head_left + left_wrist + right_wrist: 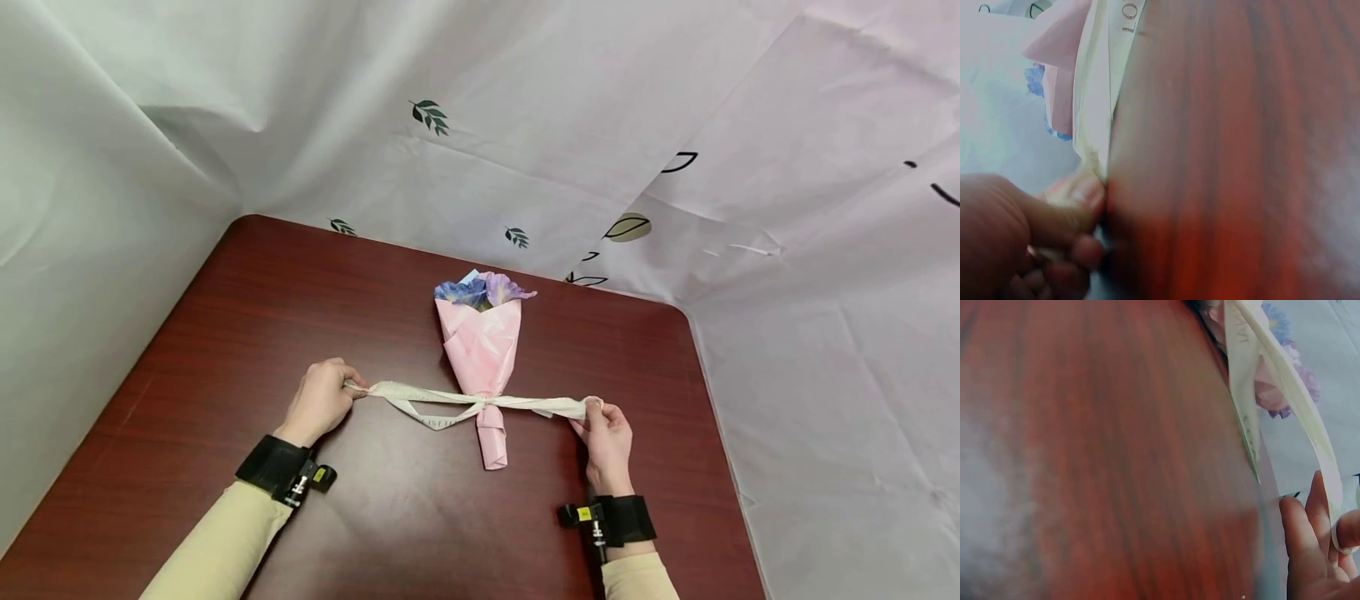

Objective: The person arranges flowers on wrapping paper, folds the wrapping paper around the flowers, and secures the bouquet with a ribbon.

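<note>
A small bouquet in pink wrapping lies on the table, its blue flower and purple flower toward the far edge. Round its narrow neck runs a cream ribbon with printed letters, stretched out to both sides. At the left, my left hand pinches one part of the ribbon between thumb and fingers, as the left wrist view shows close up. On the other side my right hand pinches the ribbon with thumb and finger. One loop of ribbon sags below the left stretch. The ribbon's crossing at the neck is too small to make out.
The dark red wooden table has rounded far corners. White cloth printed with leaves hangs behind it and along both sides. Each wrist wears a black strap with a small camera.
</note>
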The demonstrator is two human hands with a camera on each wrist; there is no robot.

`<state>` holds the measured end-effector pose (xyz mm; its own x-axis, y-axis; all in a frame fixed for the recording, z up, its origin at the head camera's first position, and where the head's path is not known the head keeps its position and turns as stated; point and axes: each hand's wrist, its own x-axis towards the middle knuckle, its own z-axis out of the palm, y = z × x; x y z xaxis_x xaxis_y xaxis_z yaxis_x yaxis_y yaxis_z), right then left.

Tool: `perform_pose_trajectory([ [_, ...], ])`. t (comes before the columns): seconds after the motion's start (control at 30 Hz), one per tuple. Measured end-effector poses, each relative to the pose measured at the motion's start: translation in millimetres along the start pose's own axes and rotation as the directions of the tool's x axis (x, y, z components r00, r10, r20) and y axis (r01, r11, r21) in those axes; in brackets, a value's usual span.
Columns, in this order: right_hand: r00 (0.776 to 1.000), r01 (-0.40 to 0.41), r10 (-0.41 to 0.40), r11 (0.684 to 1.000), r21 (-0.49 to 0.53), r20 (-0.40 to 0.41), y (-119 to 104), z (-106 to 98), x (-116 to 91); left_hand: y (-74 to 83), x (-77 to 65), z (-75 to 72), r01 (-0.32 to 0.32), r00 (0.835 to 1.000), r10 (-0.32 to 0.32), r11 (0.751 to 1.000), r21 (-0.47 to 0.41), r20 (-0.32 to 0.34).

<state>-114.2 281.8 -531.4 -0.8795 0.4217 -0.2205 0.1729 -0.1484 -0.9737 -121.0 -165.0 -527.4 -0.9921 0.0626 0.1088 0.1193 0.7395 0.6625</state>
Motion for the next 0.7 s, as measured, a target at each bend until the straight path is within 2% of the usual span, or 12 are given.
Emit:
perform_pose_trajectory([
  [0.13, 0.996, 0.039, -0.035, 0.998, -0.047, 0.083, -14, 9, 4, -1.2, 9.5, 2.1, -0.03, 0.997, 0.025, 0.997, -0.071, -0.07],
  [0.23, 0.986, 0.097, -0.08, 0.989, -0.112, 0.144, -29, 24, 16, 3.7, 24.4, 1.2, -0.047, 0.99, 0.032, 0.993, -0.11, -0.135],
  [0.3, 0.98, 0.128, -0.095, 0.975, -0.184, 0.175, -38, 34, 27, 10.1, 36.5, 1.0, -0.067, 0.987, 0.046, 0.989, -0.134, -0.153],
  [0.37, 0.974, 0.146, -0.081, 0.939, -0.311, 0.214, -44, 44, 39, 15.9, 46.7, 1.7, -0.071, 0.989, 0.051, 0.986, -0.151, -0.137],
  [0.4, 0.968, 0.149, -0.053, 0.908, -0.391, 0.245, -45, 48, 44, 18.2, 50.7, 2.3, -0.063, 0.992, 0.045, 0.986, -0.154, -0.116],
  [0.47, 0.952, 0.157, 0.021, 0.822, -0.547, 0.305, -48, 54, 53, 21.4, 55.8, 3.4, -0.024, 0.998, 0.014, 0.987, -0.157, -0.061],
  [0.53, 0.933, 0.172, 0.089, 0.741, -0.649, 0.348, -49, 56, 59, 22.0, 57.4, 4.7, 0.026, 1.0, -0.027, 0.988, -0.15, -0.005],
  [0.57, 0.925, 0.172, 0.117, 0.719, -0.674, 0.361, -50, 57, 61, 21.8, 57.2, 5.3, 0.045, 0.999, -0.043, 0.989, -0.143, 0.013],
  [0.63, 0.917, 0.169, 0.145, 0.701, -0.693, 0.37, -50, 56, 62, 20.7, 55.3, 6.0, 0.075, 0.997, -0.072, 0.987, -0.139, 0.031],
  [0.7, 0.914, 0.166, 0.149, 0.711, -0.683, 0.377, -50, 54, 61, 18.7, 53.0, 6.7, 0.085, 0.996, -0.082, 0.986, -0.14, 0.029],
])
